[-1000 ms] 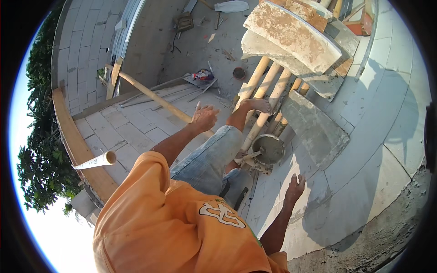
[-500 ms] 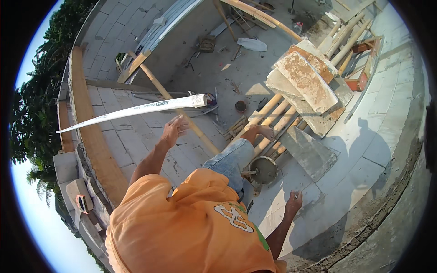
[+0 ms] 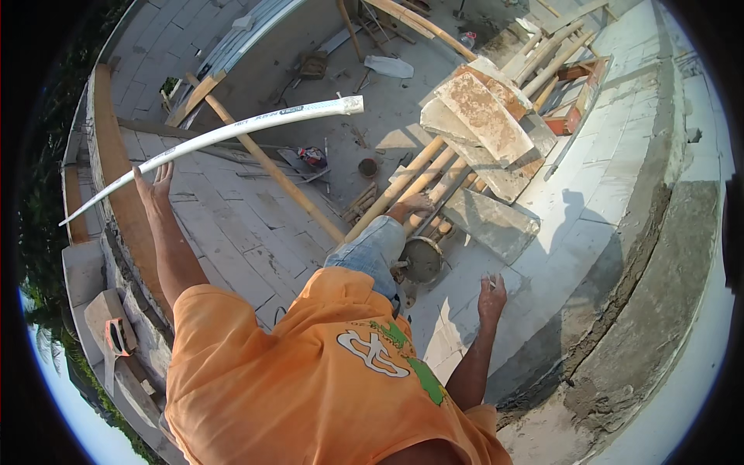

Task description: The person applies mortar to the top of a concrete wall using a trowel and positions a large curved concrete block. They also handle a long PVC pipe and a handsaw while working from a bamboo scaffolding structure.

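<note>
A long white plastic pipe [image 3: 256, 122] slants across the upper left, its thick end far from me and its thin-looking end past the timber edge at the left. Just under it, my left hand [image 3: 157, 190] reaches up with fingers spread, the tips at the pipe's lower edge. Whether they press on it, I cannot tell. My right hand [image 3: 491, 301] is raised over the pale block surface on the right, its fingers bent round a small white stick [image 3: 492, 285]. Near my bare foot [image 3: 415, 204] stands a bucket of grey mortar [image 3: 423, 260].
Bamboo poles [image 3: 418, 182] lie beyond the bucket. Stone slabs [image 3: 484, 116] are stacked there, with a grey board [image 3: 492, 225] nearer. A bamboo pole [image 3: 271, 167] crosses at left. An orange-and-black tool [image 3: 116, 337] rests on a block at far left. Wet mortar [image 3: 628, 271] lines the right wall edge.
My left hand has moved left and up to the pipe. The pipe's thick end has swung farther away. My right hand has come up slightly. The whole view has shifted.
</note>
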